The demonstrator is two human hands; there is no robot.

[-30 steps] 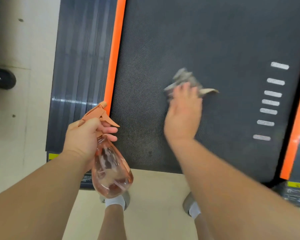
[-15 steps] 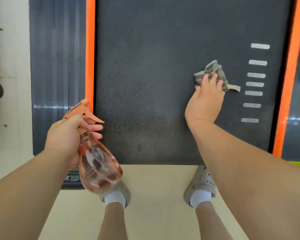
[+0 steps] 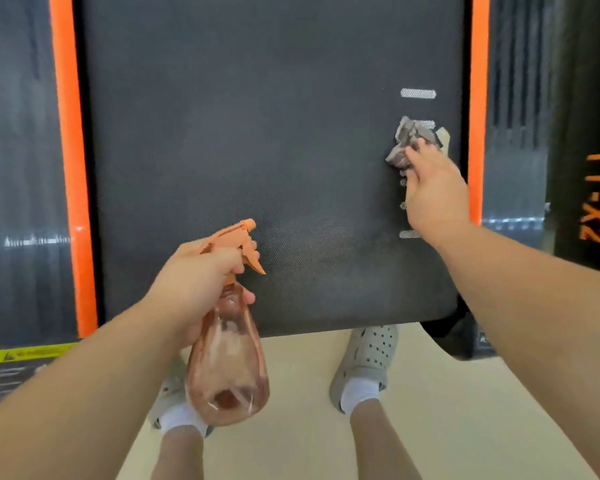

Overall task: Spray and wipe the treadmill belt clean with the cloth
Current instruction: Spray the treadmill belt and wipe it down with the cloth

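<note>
Even indoor light, soft motion blur, wide-angle bending at edges.

The cloth (image 3: 413, 142) lies on the treadmill belt (image 3: 257, 150) near its right edge, under the right hand (image 3: 433, 192). The spray bottle (image 3: 227, 355), in the left hand (image 3: 198, 282), hangs over the belt's near edge, above the floor (image 3: 291, 410).

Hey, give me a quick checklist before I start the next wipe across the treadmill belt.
1. Cloth under right hand, on belt: ok.
2. Bottle held by left hand: ok.
3. Nozzle aimed at belt: ok.
4. Liquid left in bottle: ok, little.
5. Belt wet enough: cannot tell.
6. Shoes off the belt: ok.
</note>
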